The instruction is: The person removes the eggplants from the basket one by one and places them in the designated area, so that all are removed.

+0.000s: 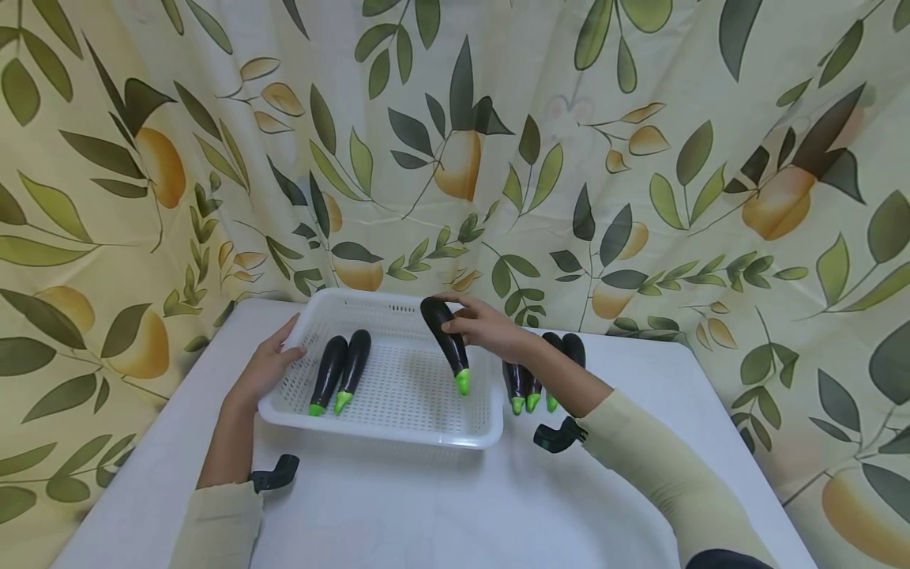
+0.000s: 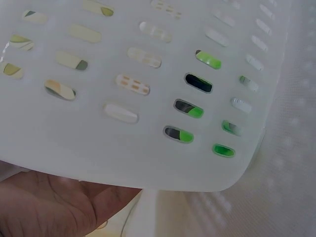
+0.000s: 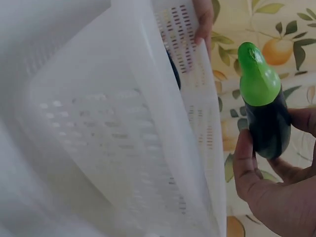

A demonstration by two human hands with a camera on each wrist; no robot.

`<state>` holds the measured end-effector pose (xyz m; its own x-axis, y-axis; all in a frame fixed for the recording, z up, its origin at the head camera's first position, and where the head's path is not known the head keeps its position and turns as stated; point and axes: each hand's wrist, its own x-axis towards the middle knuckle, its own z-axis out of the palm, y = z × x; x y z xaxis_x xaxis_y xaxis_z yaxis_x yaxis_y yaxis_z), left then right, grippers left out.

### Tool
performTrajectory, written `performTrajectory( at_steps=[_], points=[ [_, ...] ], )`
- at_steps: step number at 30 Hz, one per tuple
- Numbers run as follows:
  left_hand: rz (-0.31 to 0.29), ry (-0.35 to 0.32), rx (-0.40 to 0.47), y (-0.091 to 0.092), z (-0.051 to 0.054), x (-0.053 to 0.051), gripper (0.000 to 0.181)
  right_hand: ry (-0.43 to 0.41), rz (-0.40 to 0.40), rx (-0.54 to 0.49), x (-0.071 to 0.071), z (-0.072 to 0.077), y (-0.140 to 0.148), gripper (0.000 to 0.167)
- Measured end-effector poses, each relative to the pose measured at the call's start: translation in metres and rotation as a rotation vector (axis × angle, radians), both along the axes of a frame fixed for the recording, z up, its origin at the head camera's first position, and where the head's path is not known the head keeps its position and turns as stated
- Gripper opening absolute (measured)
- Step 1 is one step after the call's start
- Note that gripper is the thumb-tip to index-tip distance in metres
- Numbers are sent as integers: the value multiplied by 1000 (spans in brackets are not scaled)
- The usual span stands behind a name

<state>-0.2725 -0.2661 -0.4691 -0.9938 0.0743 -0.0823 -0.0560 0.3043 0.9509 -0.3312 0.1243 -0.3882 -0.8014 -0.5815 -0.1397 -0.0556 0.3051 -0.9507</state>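
A white plastic basket (image 1: 398, 431) with slotted walls stands on the table, and two dark eggplants, one of them the left eggplant (image 1: 329, 371), lie side by side in its left part. My left hand (image 1: 266, 367) grips the basket's left rim; in the left wrist view part of the hand (image 2: 54, 205) shows below the rim. Over the right part of the basket, my right hand (image 1: 490, 325) holds an eggplant (image 1: 444, 336) between thumb and fingers, its green stem end tilted down. The right wrist view shows this eggplant (image 3: 266, 118) in the fingertips.
Right of the basket, several more eggplants (image 1: 517, 387) lie on the white table (image 1: 441, 506), partly hidden by my right forearm. A curtain (image 1: 498, 158) with a leaf and fruit print hangs behind the table. Black wrist devices, one the left device (image 1: 276, 474), sit on both wrists.
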Motion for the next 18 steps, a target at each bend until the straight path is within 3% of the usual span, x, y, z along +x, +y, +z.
performTrajectory(
  at_steps=[7, 18],
  points=[
    [7, -3, 3, -1, 0, 0, 69, 22, -92, -27, 2, 2, 22, 66],
    [-3, 1, -12, 0, 2, 1, 68, 29, -133, -84, 7, -3, 49, 65]
  ],
)
